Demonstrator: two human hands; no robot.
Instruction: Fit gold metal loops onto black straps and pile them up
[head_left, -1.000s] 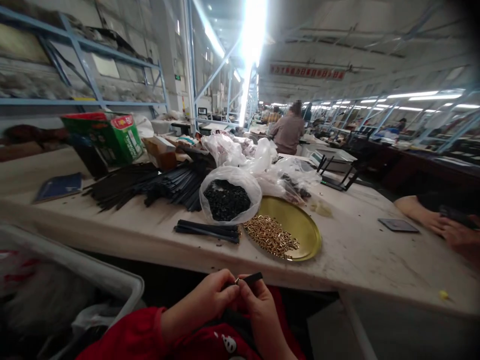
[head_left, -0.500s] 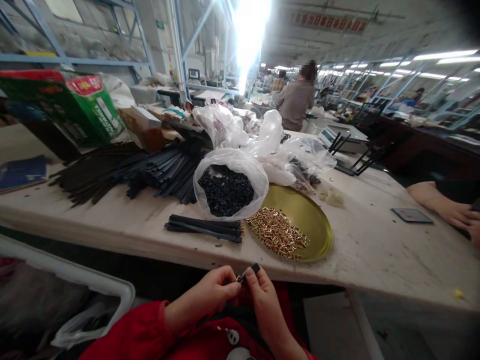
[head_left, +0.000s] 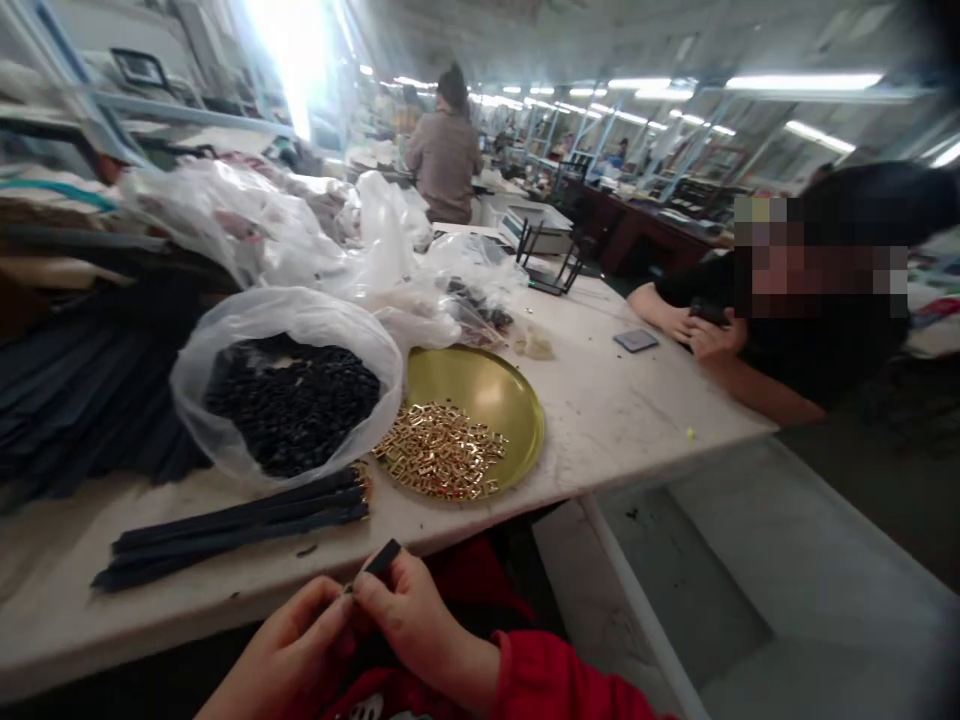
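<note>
Low before the table edge, my right hand [head_left: 416, 610] pinches a dark strap [head_left: 384, 556], whose end sticks up past the thumb. My left hand [head_left: 304, 635] is closed right beside it, its fingertips on a small gold buckle [head_left: 348, 589] at the strap, mostly covered by the fingers. Beyond my hands, a bundle of black straps [head_left: 240, 525] with gold pieces at the right end lies on the table. A round gold tray [head_left: 517, 400] holds a pile of gold buckles [head_left: 442, 455]. To its left stands an open plastic bag [head_left: 382, 375] full of small black pieces [head_left: 296, 405].
Many dark straps [head_left: 90, 380] lie at the left. Clear plastic bags [head_left: 300, 235] crowd the back of the table [head_left: 592, 420]. A flat grey device [head_left: 635, 341] lies near a co-worker's hands [head_left: 709, 335], which hold a dark phone-like object. An open drawer [head_left: 675, 560] juts out at right.
My view has turned to the right, so the table things sit further left and the co-worker shows more fully. Both hands stay together at the strap.
</note>
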